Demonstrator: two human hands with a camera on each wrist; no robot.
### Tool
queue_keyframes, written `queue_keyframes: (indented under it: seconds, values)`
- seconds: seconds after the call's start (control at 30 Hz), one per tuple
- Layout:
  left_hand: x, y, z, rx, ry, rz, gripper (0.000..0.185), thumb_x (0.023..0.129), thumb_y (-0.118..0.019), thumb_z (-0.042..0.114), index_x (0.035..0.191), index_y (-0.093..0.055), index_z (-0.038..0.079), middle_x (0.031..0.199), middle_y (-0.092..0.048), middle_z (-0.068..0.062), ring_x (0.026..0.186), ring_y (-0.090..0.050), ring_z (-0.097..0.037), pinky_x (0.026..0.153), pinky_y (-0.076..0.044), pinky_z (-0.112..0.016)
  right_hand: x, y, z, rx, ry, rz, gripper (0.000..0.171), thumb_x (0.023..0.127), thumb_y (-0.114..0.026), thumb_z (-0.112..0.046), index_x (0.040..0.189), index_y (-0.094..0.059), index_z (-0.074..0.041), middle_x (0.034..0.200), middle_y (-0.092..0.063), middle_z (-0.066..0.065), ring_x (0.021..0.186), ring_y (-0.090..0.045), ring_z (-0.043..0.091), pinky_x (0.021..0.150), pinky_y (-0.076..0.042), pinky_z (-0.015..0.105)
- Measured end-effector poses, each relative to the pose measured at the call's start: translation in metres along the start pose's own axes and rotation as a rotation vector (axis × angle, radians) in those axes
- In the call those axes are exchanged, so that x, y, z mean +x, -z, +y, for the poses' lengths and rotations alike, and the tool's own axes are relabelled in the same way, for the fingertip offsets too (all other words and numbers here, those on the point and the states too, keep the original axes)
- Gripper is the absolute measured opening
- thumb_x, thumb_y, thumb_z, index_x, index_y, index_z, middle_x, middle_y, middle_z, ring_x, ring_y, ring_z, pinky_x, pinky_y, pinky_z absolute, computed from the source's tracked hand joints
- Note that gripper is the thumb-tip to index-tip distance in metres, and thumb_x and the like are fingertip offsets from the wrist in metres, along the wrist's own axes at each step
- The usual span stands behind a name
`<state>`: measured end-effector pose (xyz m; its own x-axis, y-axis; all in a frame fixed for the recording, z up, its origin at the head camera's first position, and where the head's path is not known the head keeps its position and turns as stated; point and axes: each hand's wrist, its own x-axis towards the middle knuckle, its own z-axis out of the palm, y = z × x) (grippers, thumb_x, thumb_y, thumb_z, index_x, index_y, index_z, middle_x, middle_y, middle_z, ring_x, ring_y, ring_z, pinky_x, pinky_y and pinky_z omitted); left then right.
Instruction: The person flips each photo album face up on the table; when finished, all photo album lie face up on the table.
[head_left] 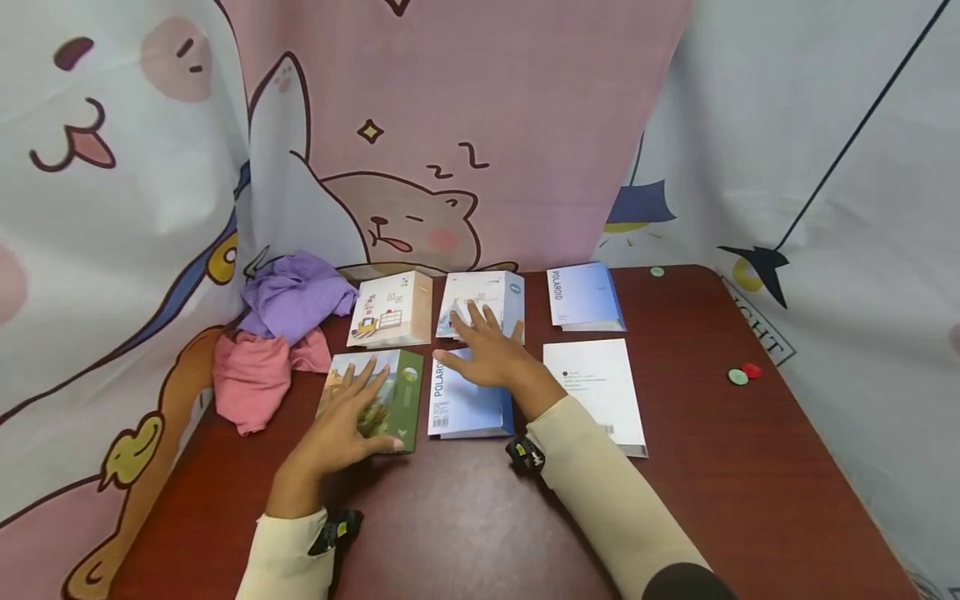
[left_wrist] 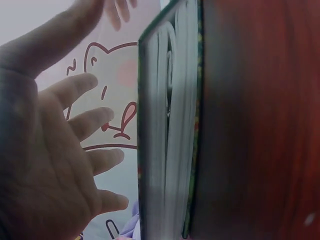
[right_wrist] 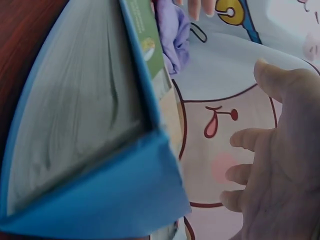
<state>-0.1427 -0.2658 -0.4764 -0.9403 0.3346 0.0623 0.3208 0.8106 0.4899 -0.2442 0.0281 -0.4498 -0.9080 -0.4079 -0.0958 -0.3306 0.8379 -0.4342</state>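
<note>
My left hand (head_left: 348, 421) lies flat with straight fingers on a green book with a landscape cover (head_left: 401, 392), near the table's front left. In the left wrist view its spread fingers (left_wrist: 80, 120) hover beside that book's page edge (left_wrist: 165, 140). My right hand (head_left: 491, 354) rests open, fingers spread, over a blue book marked POLAROID (head_left: 465, 408), and its fingertips reach onto a pale blue-and-white book (head_left: 498, 292) behind it. The right wrist view shows the blue book's corner (right_wrist: 90, 150) close up, with the open hand (right_wrist: 270, 165) to its right.
On the dark red table (head_left: 465, 517) also lie a beige book (head_left: 390, 308), a blue book (head_left: 585, 296) and a white book (head_left: 596, 392). Purple cloth (head_left: 296, 292) and pink cloth (head_left: 255, 375) are heaped at the left. Small green and red discs (head_left: 742, 375) lie right. Cartoon curtains surround the table.
</note>
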Motion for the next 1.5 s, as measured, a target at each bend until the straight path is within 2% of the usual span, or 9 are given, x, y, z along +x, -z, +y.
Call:
queue_keyframes:
  seconds: [0.13, 0.23, 0.33, 0.43, 0.57, 0.9, 1.1, 1.2, 1.5]
  values:
    - [-0.001, -0.004, -0.004, -0.038, -0.02, -0.012, 0.122, 0.073, -0.101, 0.046, 0.172, -0.036, 0.017, 0.182, -0.024, -0.019, 0.165, -0.011, -0.061, 0.119, -0.002, -0.093, 0.009, -0.004, -0.004, 0.014, 0.036, -0.062, 0.091, 0.103, -0.036, -0.084, 0.177, -0.017, -0.034, 0.187, 0.001, 0.006, 0.173, -0.001, 0.037, 0.128, 0.002, 0.084]
    - [0.0, -0.006, -0.006, -0.052, -0.045, -0.01, 0.122, 0.072, -0.102, 0.045, 0.172, -0.037, 0.016, 0.181, -0.026, -0.021, 0.165, -0.012, -0.062, 0.118, -0.001, -0.094, 0.016, -0.006, -0.007, 0.034, 0.064, -0.105, 0.09, 0.104, -0.041, -0.081, 0.177, -0.019, -0.032, 0.187, -0.001, 0.008, 0.174, 0.0, 0.035, 0.132, 0.002, 0.077]
    - [0.0, -0.009, -0.009, -0.054, -0.06, -0.006, 0.122, 0.071, -0.103, 0.043, 0.171, -0.038, 0.015, 0.18, -0.026, -0.023, 0.164, -0.011, -0.064, 0.117, 0.001, -0.094, 0.026, -0.009, -0.01, 0.033, 0.122, -0.146, 0.09, 0.105, -0.047, -0.076, 0.176, -0.022, -0.026, 0.186, -0.005, 0.012, 0.174, -0.001, 0.036, 0.136, -0.002, 0.071]
    - [0.0, -0.011, -0.011, -0.065, -0.066, -0.01, 0.123, 0.07, -0.104, 0.042, 0.17, -0.039, 0.014, 0.179, -0.027, -0.024, 0.164, -0.008, -0.065, 0.117, 0.004, -0.094, 0.033, -0.013, -0.014, 0.004, 0.166, -0.187, 0.091, 0.105, -0.051, -0.072, 0.176, -0.024, -0.021, 0.186, -0.007, 0.015, 0.173, -0.004, 0.037, 0.138, -0.009, 0.066]
    - [-0.001, -0.015, -0.013, -0.095, -0.07, -0.014, 0.123, 0.068, -0.105, 0.04, 0.17, -0.04, 0.016, 0.179, -0.027, -0.024, 0.164, -0.005, -0.065, 0.116, 0.007, -0.094, 0.039, -0.017, -0.019, -0.03, 0.187, -0.224, 0.091, 0.106, -0.054, -0.069, 0.176, -0.025, -0.02, 0.186, -0.006, 0.016, 0.173, -0.006, 0.037, 0.138, -0.011, 0.063]
    - [-0.002, -0.028, -0.027, -0.159, -0.16, 0.039, 0.12, 0.069, -0.103, 0.044, 0.17, -0.042, 0.021, 0.179, -0.03, -0.022, 0.163, -0.009, -0.065, 0.113, 0.016, -0.093, 0.049, -0.037, -0.021, -0.123, 0.194, -0.225, 0.086, 0.106, -0.054, -0.07, 0.175, -0.03, -0.024, 0.186, -0.002, 0.017, 0.173, -0.002, 0.038, 0.139, -0.003, 0.064]
    - [-0.003, -0.023, -0.02, -0.176, -0.135, 0.013, 0.116, 0.066, -0.105, 0.035, 0.165, -0.049, 0.013, 0.177, -0.033, -0.023, 0.162, -0.011, -0.066, 0.115, 0.013, -0.093, 0.047, -0.044, -0.022, -0.186, 0.193, -0.211, 0.089, 0.103, -0.056, -0.075, 0.174, -0.031, -0.029, 0.186, 0.001, 0.017, 0.173, 0.0, 0.038, 0.139, -0.004, 0.064]
    - [-0.002, -0.023, -0.019, -0.159, -0.131, 0.015, 0.11, 0.067, -0.104, 0.033, 0.162, -0.054, 0.011, 0.177, -0.034, -0.023, 0.162, -0.012, -0.065, 0.115, 0.011, -0.093, 0.046, -0.046, -0.023, -0.212, 0.184, -0.208, 0.09, 0.101, -0.056, -0.077, 0.174, -0.032, -0.03, 0.186, 0.002, 0.017, 0.173, 0.0, 0.037, 0.139, -0.003, 0.064]
    - [-0.001, -0.024, -0.02, -0.082, -0.099, 0.023, 0.094, 0.069, -0.105, 0.032, 0.152, -0.066, 0.012, 0.174, -0.042, -0.017, 0.165, -0.02, -0.058, 0.119, 0.003, -0.092, 0.049, -0.046, -0.024, -0.174, 0.138, -0.222, 0.087, 0.1, -0.064, -0.072, 0.172, -0.037, -0.032, 0.186, 0.0, 0.013, 0.174, 0.001, 0.034, 0.136, 0.003, 0.071]
